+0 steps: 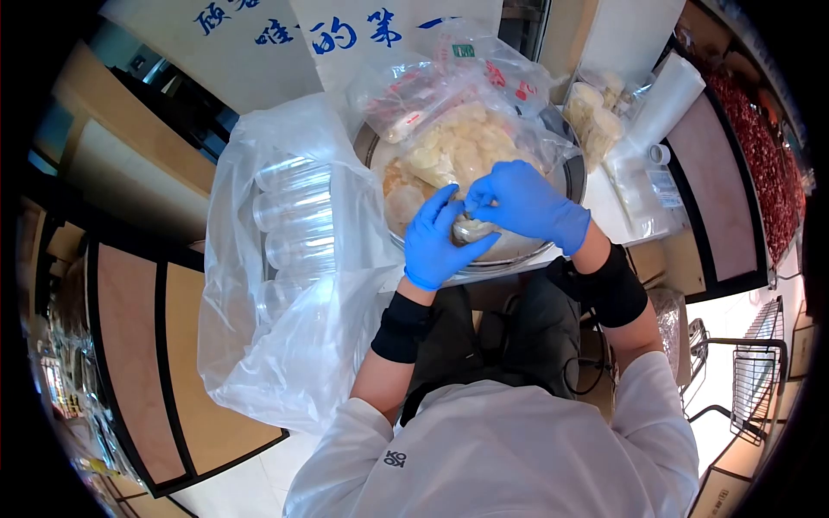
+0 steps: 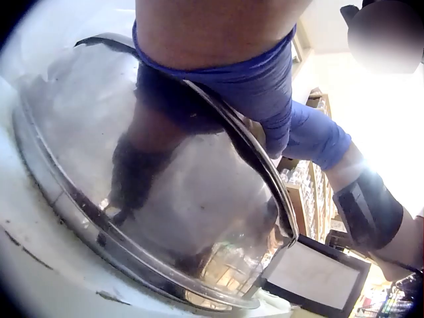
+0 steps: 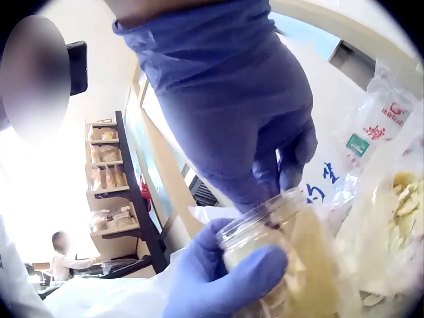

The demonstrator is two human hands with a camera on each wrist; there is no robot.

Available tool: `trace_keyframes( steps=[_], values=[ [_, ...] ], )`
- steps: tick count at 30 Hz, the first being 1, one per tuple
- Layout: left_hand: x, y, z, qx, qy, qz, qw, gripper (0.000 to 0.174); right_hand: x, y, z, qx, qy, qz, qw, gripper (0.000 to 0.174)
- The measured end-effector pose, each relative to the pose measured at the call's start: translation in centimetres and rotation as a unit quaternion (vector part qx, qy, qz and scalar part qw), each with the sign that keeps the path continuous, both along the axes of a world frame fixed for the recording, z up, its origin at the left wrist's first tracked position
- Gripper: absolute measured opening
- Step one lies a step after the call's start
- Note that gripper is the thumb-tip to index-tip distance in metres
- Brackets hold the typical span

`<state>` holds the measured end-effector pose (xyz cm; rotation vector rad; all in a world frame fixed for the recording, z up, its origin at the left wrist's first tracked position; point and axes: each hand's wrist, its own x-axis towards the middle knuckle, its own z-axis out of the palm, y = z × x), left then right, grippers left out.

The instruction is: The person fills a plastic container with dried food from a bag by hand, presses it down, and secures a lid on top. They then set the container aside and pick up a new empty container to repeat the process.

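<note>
My gloved left hand [image 1: 436, 242] grips a clear plastic jar [image 3: 301, 255] with pale, thin dried slices inside. Its thumb and fingers wrap round the jar just below the rim. Over the jar's mouth is my gloved right hand [image 1: 522, 203], its fingers bent down at the opening; whether they pinch any slices I cannot tell. Both hands are above the near side of a round metal basin [image 1: 509, 261]. In the basin, just beyond them, lies an opened clear bag [image 1: 466, 142] full of similar slices. The left wrist view mostly shows the basin's shiny outer side [image 2: 205, 172].
To the left, a large translucent bag [image 1: 233, 345] holds several rows of clear jars [image 1: 298, 216]. Filled jars [image 1: 600, 134], a plastic roll [image 1: 669, 99] and a white cap [image 1: 659, 154] stand at the right. Dark red goods [image 1: 734, 112] fill a bin at far right.
</note>
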<state>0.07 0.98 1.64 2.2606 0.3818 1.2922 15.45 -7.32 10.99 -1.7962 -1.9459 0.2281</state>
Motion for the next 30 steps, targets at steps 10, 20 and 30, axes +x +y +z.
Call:
trace_keyframes(
  steps=[10,20,30],
  values=[
    [0.1,0.3,0.6,0.024,0.034,0.005,0.999,0.044,-0.7,-1.4,-2.3,-0.043,0.075,-0.064,0.994,0.026],
    [-0.1,0.6,0.5,0.044,0.021,-0.017,0.999,0.043,0.2,-2.2,-0.1,0.087,0.185,-0.087,0.975,0.025],
    [-0.7,-0.2,2.2,0.049,0.084,-0.003,0.995,0.036,4.0,-3.3,-4.8,0.085,0.186,-0.239,0.949,0.025]
  ],
)
